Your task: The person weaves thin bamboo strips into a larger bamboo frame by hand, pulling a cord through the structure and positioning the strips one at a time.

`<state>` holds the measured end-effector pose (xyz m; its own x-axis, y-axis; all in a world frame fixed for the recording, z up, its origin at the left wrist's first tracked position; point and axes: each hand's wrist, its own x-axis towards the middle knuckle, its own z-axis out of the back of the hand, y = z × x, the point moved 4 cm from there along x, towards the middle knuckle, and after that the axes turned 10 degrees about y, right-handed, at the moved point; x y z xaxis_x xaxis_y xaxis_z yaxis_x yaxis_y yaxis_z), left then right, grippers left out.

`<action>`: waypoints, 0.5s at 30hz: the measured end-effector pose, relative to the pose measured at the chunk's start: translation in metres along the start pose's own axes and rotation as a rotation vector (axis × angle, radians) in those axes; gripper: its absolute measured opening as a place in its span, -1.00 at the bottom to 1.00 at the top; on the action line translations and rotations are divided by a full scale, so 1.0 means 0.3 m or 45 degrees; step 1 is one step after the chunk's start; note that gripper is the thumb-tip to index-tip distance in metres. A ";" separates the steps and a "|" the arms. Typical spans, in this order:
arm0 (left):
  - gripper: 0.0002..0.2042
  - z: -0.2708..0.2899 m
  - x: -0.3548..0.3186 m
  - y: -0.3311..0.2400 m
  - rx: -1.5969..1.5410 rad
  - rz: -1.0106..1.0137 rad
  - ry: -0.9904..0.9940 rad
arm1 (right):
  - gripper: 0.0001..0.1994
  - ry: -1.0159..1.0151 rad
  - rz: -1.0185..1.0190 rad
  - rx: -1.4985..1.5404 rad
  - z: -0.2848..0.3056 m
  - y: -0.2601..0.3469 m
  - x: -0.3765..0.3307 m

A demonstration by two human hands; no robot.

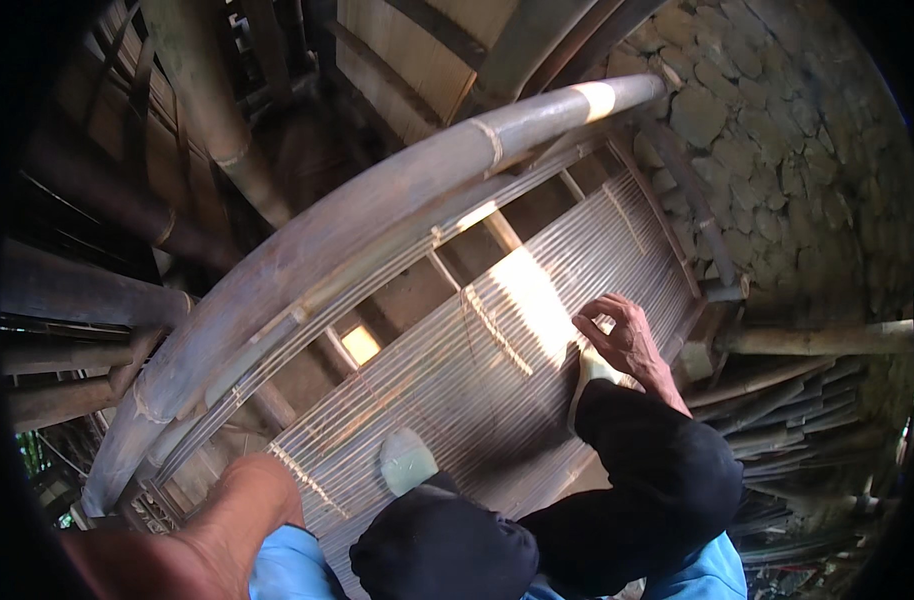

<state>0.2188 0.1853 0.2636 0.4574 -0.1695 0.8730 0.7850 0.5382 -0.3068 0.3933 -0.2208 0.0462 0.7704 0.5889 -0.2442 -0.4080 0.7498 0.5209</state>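
Left forearm (217, 520) at seven o'clock, reaching toward the thick bamboo pole (377, 210); left hand out of sight, grip impossible to tell. At centre, slatted bamboo mat (457, 380) under pale shoes (407, 460). At three o'clock, right hand (622, 335), fingers half curled, fingertips pinching at the mat's slats.

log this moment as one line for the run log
right hand: fingertips on slatted bamboo panel | left hand: out of view, forearm at lower left | big bamboo pole over panel | person crouched on panel
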 end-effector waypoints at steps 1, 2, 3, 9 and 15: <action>-0.74 -0.021 0.006 -0.002 -0.001 0.020 0.048 | -0.87 -0.092 -0.073 0.023 0.016 -0.047 0.028; -0.75 -0.047 0.017 -0.003 0.007 0.044 0.096 | -0.81 -0.097 -0.031 0.052 -0.007 -0.115 0.062; -0.75 -0.062 0.018 0.001 0.005 0.063 0.118 | -0.76 -0.104 -0.103 0.046 -0.005 -0.162 0.083; -0.77 -0.204 0.137 -0.031 0.069 0.138 0.380 | -0.47 -0.421 -0.306 -0.110 0.028 -0.600 0.210; -0.77 -0.361 0.290 -0.124 0.108 0.048 0.701 | -0.40 -0.530 -0.406 -0.206 0.028 -0.894 0.277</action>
<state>0.2746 0.0611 0.3100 0.6530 -0.5429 0.5280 0.7379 0.6130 -0.2824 0.5707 -0.3755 -0.1069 0.9835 0.1806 -0.0083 -0.1675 0.9277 0.3337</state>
